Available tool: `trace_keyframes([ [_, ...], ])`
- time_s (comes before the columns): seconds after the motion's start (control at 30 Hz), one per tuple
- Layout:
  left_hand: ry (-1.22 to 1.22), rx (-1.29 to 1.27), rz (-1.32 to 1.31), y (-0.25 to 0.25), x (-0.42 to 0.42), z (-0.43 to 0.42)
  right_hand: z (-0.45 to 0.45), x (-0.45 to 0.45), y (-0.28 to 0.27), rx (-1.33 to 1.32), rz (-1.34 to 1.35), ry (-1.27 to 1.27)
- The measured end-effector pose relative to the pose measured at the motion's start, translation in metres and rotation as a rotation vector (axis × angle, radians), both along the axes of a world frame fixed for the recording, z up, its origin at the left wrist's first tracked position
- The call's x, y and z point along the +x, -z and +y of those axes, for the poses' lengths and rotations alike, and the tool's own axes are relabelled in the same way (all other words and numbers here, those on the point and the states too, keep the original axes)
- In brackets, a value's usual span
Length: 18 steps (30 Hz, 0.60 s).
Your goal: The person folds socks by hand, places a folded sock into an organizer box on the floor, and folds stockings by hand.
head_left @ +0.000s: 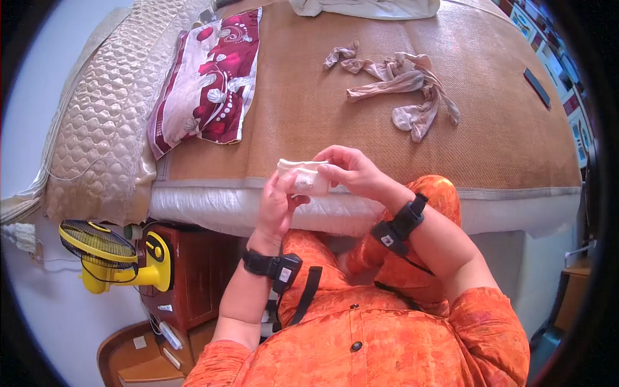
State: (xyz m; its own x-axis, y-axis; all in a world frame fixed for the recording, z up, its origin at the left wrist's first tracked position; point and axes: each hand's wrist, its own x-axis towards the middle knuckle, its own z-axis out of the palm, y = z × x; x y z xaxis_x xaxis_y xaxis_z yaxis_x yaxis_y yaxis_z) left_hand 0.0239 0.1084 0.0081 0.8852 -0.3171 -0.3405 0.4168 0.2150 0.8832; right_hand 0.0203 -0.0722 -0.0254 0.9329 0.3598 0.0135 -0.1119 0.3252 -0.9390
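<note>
A small cream-white piece of folded cloth, apparently a sock (311,180), is stretched between my two hands in front of my knees. My left hand (282,197) grips its left side, with the thumb over the front. At the upper right edge, my right hand (354,171) pinches it between thumb and fingers. A small greyish patch shows on the cloth's front. On the bed mat beyond lie several crumpled pinkish-beige socks (406,84) in a loose heap, apart from both hands.
A brown woven mat (293,116) covers the bed. On it lie a maroon-and-pink pillow (216,80) and a dark flat phone-like object (536,88). A quilted cover (103,129) hangs at the left. A yellow fan (122,258) stands beside a red-brown cabinet (193,277).
</note>
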Motion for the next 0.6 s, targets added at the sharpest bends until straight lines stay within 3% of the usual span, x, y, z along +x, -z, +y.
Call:
trace_keyframes([
  [0.07,-0.023,-0.069,0.022,0.008,0.002,-0.004,0.004,-0.003,0.001,-0.347,-0.226,0.165],
  [0.1,-0.046,-0.139,0.044,0.012,0.003,-0.005,0.005,-0.004,0.0,-0.348,-0.226,0.165],
  [0.17,-0.05,-0.199,0.046,0.017,0.004,-0.006,0.006,-0.005,-0.004,-0.502,-0.549,0.336],
  [0.3,-0.086,-0.351,-0.021,0.013,-0.003,-0.012,0.009,-0.007,-0.012,-0.446,-0.393,0.389],
  [0.33,-0.086,-0.35,-0.021,0.017,-0.003,-0.013,0.008,-0.005,-0.012,-0.567,-0.56,0.487],
  [0.37,-0.124,-0.279,-0.077,0.024,-0.002,-0.012,0.008,-0.004,-0.011,-0.688,-0.727,0.584],
  [0.43,-0.162,-0.207,-0.129,0.026,-0.003,-0.014,0.008,-0.003,-0.008,-0.755,-0.755,0.596],
  [0.5,-0.189,0.071,-0.312,0.024,-0.002,-0.017,0.008,-0.003,-0.004,-0.826,-0.785,0.611],
  [0.6,-0.124,0.105,-0.495,0.022,-0.001,-0.021,0.01,-0.006,0.0,-0.912,-0.745,0.588],
])
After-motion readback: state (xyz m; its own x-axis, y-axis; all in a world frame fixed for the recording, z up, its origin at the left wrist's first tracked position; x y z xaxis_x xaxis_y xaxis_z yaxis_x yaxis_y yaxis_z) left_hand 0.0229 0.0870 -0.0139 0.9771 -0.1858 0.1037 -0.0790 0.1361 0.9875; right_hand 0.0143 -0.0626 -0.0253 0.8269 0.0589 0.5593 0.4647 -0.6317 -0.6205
